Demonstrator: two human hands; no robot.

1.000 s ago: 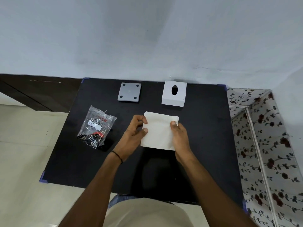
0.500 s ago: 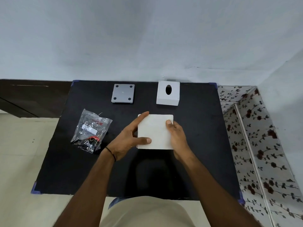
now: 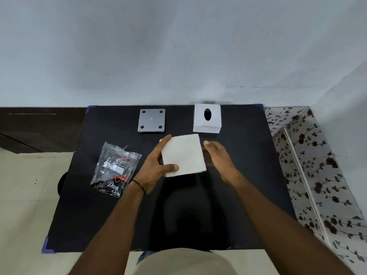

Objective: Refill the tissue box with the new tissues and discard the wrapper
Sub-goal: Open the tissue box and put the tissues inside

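A square stack of white tissues (image 3: pixel 183 154) is held above the middle of the black table (image 3: pixel 238 175). My left hand (image 3: pixel 154 167) grips its left edge, thumb on top near the front corner. Beside the stack's right edge, my right hand (image 3: pixel 217 153) hovers with fingers apart, a small gap between it and the tissues. The white tissue box (image 3: pixel 207 121) with a dark oval slot stands at the back of the table. Its grey base plate (image 3: pixel 152 120) with four dark feet lies to the left of it. The clear plastic wrapper (image 3: pixel 115 168) lies at the left.
A wall runs behind the table. A floral-patterned surface (image 3: pixel 317 165) borders the table on the right. Pale floor shows to the left.
My right hand has let go of the tissue stack and moved slightly right. My left hand has lifted and tilted the stack. The camera view shifted a little.
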